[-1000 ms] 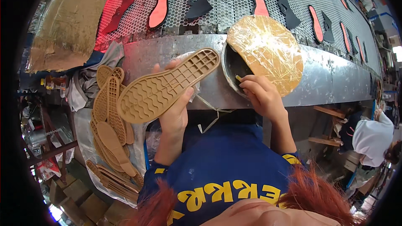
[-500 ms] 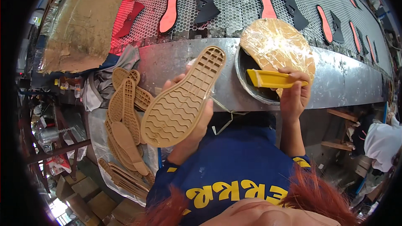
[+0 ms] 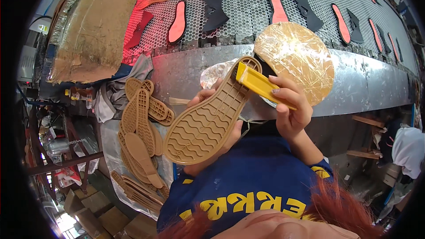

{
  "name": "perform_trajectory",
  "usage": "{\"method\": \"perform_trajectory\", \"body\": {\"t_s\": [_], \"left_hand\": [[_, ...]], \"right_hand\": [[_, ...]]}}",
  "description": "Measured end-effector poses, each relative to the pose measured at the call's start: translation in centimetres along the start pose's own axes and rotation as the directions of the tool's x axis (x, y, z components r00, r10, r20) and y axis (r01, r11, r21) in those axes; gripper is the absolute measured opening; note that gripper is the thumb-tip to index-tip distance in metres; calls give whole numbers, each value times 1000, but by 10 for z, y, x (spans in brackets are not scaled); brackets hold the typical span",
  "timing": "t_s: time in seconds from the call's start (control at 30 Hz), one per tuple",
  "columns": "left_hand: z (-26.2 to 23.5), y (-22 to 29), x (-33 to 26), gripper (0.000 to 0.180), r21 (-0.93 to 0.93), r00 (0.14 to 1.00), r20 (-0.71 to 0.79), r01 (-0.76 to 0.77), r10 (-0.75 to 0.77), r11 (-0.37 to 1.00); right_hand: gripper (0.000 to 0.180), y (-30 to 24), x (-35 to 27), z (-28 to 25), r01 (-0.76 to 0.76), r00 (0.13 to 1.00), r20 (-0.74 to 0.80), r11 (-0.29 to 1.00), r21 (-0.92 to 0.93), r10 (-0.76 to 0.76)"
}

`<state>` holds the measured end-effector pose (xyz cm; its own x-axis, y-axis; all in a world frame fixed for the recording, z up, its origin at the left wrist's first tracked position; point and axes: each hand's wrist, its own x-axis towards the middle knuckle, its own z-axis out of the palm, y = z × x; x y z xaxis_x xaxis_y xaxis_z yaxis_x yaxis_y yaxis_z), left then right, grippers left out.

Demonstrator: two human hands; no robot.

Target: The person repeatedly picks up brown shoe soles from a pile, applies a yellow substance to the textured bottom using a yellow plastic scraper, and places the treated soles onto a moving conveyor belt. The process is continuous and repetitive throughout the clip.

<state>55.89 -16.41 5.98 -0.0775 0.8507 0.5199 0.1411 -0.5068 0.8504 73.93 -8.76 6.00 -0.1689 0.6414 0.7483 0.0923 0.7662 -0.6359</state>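
A tan sole [image 3: 201,128] is clamped by the left hand [image 3: 231,137], narrow end toward one o'clock. Over that end, a yellow tool [image 3: 260,87] is pinched by the right hand [image 3: 295,109].

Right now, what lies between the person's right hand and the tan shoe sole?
A yellow tool: in the head view, it reaches from the right hand over the sole, at its narrow end.

"From out here, what colours do I get at the left hand [image 3: 230,139]?"
"A tan sole [image 3: 199,128], I see: waves, then square grid."
"And the right hand [image 3: 294,110]?"
"I get a yellow tool [image 3: 261,87] there; beyond, coral insoles [image 3: 278,9] edged black on grey honeycomb mesh [image 3: 248,4]."
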Motion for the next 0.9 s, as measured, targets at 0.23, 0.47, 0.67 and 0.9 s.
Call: {"method": "perform_trajectory", "body": {"t_s": [0.23,0.47,0.67,0.9], "left_hand": [[-2,33,20,73,600,974,168,18,-149,800],[3,3,12,68,-319,952,-130,223,-276,921],[11,-19,6,72,-20,969,-246,10,-15,1000],[6,-10,16,74,247,993,-115,-6,35,969]], "right_hand": [[37,-23,-1,1,90,982,162,996,25,-93],[38,-43,0,19,223,961,151,973,66,-231],[43,-60,5,27,297,907,289,952,80,-307],[44,-80,20,37,398,850,294,898,187,-438]]}}
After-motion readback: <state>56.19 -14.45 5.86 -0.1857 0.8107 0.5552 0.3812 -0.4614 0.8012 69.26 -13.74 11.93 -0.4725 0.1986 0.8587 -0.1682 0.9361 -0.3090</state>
